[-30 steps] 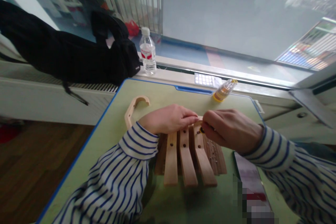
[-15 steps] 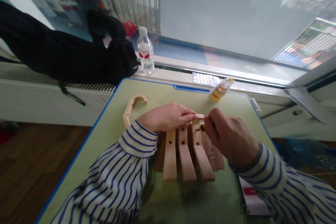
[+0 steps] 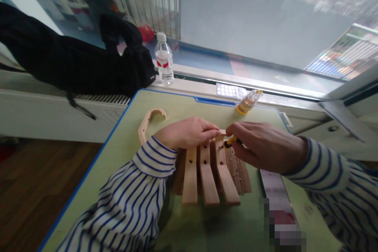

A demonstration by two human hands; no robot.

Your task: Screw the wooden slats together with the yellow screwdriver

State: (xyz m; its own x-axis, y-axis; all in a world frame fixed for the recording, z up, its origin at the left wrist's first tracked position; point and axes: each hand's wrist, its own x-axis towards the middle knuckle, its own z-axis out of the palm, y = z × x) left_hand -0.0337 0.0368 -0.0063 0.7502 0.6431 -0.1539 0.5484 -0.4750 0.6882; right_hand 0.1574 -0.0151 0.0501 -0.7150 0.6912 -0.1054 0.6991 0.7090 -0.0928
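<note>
Three pale wooden hook pieces [image 3: 205, 183] with drilled holes lie side by side over a brown wooden board [image 3: 240, 171] studded with small metal points. My left hand [image 3: 189, 132] lies across their far ends, its closed fingertips gripping the curved top of the right-hand piece. In my right hand [image 3: 260, 141] is a screwdriver [image 3: 232, 141] with a yellow and black handle, its front end at a hole in that same piece. The tip itself is too small to make out. Another wooden hook [image 3: 143, 126] lies apart, left of my left hand.
The green table [image 3: 126, 141] has a blue rim. Near its far right edge leans a clear bottle with yellow ends [image 3: 248, 102]. A phone-like slab [image 3: 274, 189] lies by my right forearm. On the sill are a water bottle [image 3: 164, 61], a white gridded sheet [image 3: 226, 89] and a black bag [image 3: 88, 63].
My right hand has turned, its wrist swinging outward to the right, so more of the yellow handle and the slab show. The left hand stays in place on the wood.
</note>
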